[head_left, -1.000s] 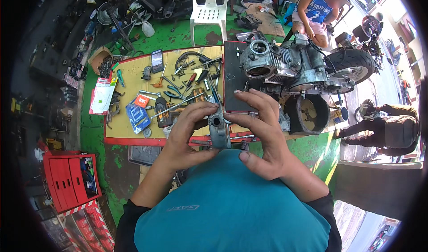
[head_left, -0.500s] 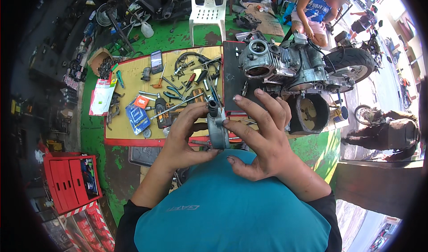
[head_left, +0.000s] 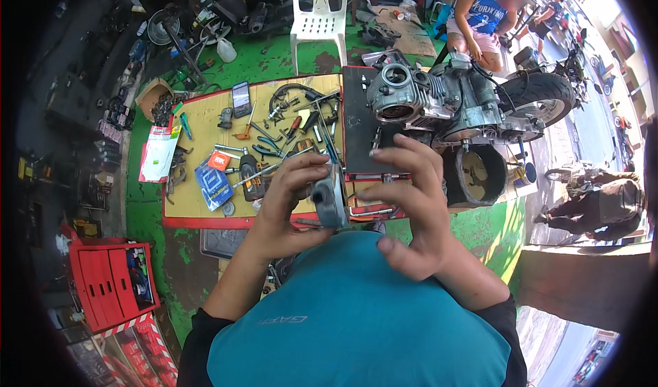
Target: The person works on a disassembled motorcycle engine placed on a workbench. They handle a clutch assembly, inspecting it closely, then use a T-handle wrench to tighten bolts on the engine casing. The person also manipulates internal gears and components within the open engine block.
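Observation:
My left hand grips a small grey metal engine part, held upright in front of my chest. My right hand is against the part's right side, its fingers spread and raised; whether they clamp the part I cannot tell. Beyond my hands a grey motorcycle engine sits on a black mat. Left of it, a yellow board with a red rim carries several hand tools, a blue box and a phone.
A red tool chest stands at my lower left on the green floor. A white plastic chair stands beyond the board. A person in a blue top crouches at the upper right, near a motorcycle tyre. A second person squats at the right.
My right hand has opened and slid down the part's right side, fingers lifting. The left hand has kept hold of the part, which now stands more upright.

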The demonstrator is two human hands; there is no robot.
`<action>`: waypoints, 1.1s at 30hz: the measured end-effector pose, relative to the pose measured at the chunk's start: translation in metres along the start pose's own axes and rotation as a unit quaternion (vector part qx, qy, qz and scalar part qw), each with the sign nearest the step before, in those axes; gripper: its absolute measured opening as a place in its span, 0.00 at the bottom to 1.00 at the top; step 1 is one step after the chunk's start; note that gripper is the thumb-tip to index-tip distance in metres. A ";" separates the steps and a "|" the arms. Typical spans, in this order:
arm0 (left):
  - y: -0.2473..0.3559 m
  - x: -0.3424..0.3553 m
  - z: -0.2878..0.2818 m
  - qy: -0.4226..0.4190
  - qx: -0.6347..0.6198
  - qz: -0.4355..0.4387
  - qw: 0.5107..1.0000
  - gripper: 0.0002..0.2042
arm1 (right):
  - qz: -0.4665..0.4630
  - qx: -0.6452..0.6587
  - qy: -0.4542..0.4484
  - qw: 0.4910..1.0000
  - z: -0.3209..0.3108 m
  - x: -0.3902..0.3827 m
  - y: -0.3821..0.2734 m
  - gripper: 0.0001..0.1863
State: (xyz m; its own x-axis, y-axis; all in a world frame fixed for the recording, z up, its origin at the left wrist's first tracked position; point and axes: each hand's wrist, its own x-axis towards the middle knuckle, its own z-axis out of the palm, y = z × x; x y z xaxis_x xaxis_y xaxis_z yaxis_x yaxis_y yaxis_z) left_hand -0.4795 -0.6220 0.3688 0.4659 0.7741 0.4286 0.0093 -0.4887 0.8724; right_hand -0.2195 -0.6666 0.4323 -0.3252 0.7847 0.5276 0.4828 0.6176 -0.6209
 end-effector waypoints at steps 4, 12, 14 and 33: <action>0.000 0.005 -0.003 -0.020 0.052 0.094 0.994 0.41 | 0.108 0.177 -0.059 0.977 0.003 0.006 0.003 0.37; 0.000 0.009 -0.005 0.010 0.162 0.203 0.966 0.36 | 0.169 0.329 -0.090 0.925 0.009 0.003 -0.001 0.50; 0.001 0.008 -0.006 0.009 0.163 0.206 0.965 0.35 | 0.159 0.314 -0.091 0.932 0.010 0.003 -0.001 0.50; 0.006 0.001 -0.002 -0.017 0.033 0.130 0.991 0.37 | 0.001 0.022 -0.060 0.998 0.005 -0.002 -0.004 0.38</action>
State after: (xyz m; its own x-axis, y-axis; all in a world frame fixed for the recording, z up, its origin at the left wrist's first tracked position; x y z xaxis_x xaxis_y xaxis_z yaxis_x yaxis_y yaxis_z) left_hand -0.4809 -0.6228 0.3748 0.4896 0.6058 0.6271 -0.0568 -0.6955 0.7163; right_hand -0.2252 -0.6703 0.4310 -0.4201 0.7853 0.4548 0.4486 0.6154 -0.6482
